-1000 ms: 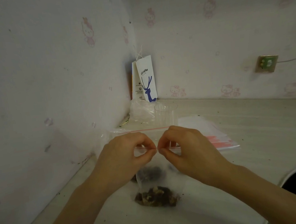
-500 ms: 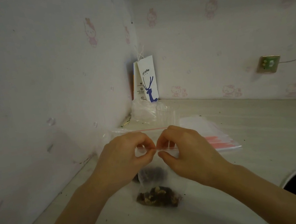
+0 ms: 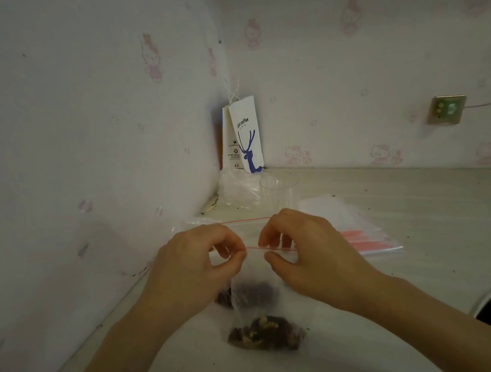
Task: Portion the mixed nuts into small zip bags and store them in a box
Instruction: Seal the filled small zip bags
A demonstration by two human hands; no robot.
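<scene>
At desk corner, centre of view: one small zip bag (image 3: pixel 257 273), clear, held upright above the desk (image 3: pixel 430 224). A modest portion of nuts (image 3: pixel 266 333) is settled in its bottom.

- Left hand (image 3: pixel 198 263): thumb and forefinger curled, pinching the bag's red seal strip (image 3: pixel 254 248) at its left end.
- Right hand (image 3: pixel 312 249): same pinch on the strip toward its right end. A short run of strip shows between the two hands.
- Larger clear bag (image 3: pixel 245 228): lying flat just behind the hands, red-edged at the top. Dark contents show below the left hand, likely the bulk supply.
- Stack of empty zip bags (image 3: pixel 366 232): flat on the desk, right of the hands.
- Plastic cup (image 3: pixel 278 186), paper coffee bag (image 3: pixel 245 136): back corner, apart from the work.
- Box: not in view.

Status, as judged: this bag is filled and the step in hand is pressing its seal closed. Whether the strip is fully shut cannot be told. No finished bags are visible elsewhere. With many empties in the stack, portioning looks early, and boxing is not yet begun.
</scene>
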